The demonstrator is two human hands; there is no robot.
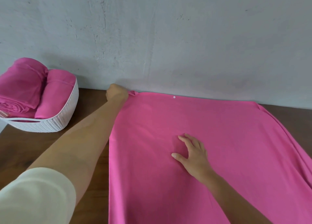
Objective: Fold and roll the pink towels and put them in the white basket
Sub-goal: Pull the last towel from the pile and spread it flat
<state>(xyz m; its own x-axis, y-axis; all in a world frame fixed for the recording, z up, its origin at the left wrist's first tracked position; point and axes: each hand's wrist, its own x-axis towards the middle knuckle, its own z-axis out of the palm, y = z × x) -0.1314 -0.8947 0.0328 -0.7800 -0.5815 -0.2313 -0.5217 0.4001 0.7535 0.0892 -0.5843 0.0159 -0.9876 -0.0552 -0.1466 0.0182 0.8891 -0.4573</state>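
Right now, from the head view, the pink towel [202,139] lies spread across the brown surface [91,98], its far edge hard up against the grey wall [168,38]. The left hand [116,92] is reached out to the far left corner, fingers curled in a fist at the cloth just beside a small loop tab [133,93]. It looks to be gripping that corner, though the fingertips are hidden. The right hand [192,152] rests flat and wide on the middle of the towel, fingers spread, holding nothing.

What worries me is the right side. The cloth there is rumpled into long folds, not lying flat. If the corner is pulled over now, I'd expect those creases to be trapped inside and the edges not to meet.

The flat hand pins only the centre. A sharp tug from the left could drag the cloth out from under it and skew the whole sheet, or bunch it against the wall.

The near edge runs out of sight below, so I can't tell whether it hangs off the surface. If it does, its weight might slide the towel.

Over at the left, well apart, the white basket [55,120] already holds rolled towels [22,87] heaped above its rim. A loose, fat roll may not fit and could tumble off.
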